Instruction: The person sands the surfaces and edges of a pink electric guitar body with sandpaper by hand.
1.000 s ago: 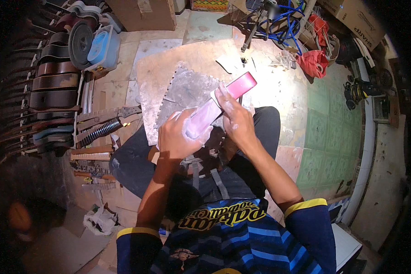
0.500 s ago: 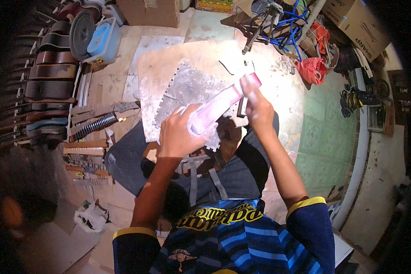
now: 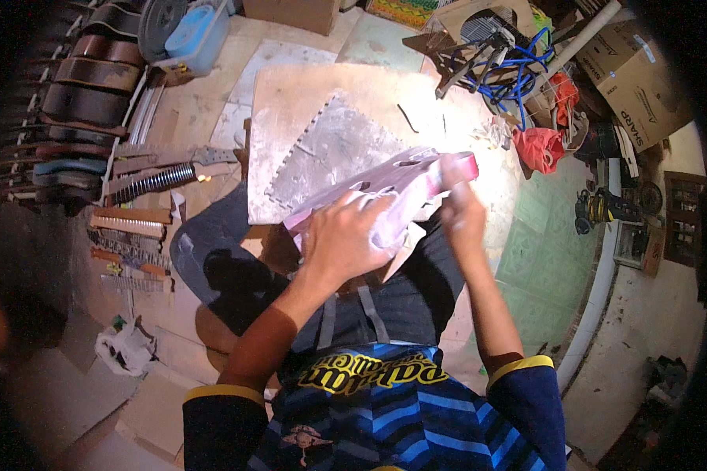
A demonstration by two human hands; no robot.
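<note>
My left hand [image 3: 346, 239] grips a long pink piece [image 3: 369, 180] dusted with pale powder, with dark slot-like openings along its upper side; whether it is one piece or several I cannot tell. My right hand [image 3: 459, 200], smeared by motion, is closed round its red-tipped far end [image 3: 469, 165]. The piece is held tilted over my lap and the near edge of a pale board [image 3: 283, 86]. A dusty grey mat [image 3: 322, 141] with a toothed edge lies on that board, partly behind the piece.
Guitar-shaped bodies [image 3: 86, 102] are racked at left beside a lidded plastic tub [image 3: 184, 35]. Saws and files [image 3: 130, 224] lie left of my knee. Blue hose [image 3: 530, 55], red cloth [image 3: 538, 149] and cardboard boxes [image 3: 628, 86] are heaped at back right. A white bag [image 3: 126, 345] lies lower left.
The pink piece has swung toward the right and shows a broader, slotted face. My right hand has moved right and slightly down, and my left has shifted right. The view has shifted slightly.
</note>
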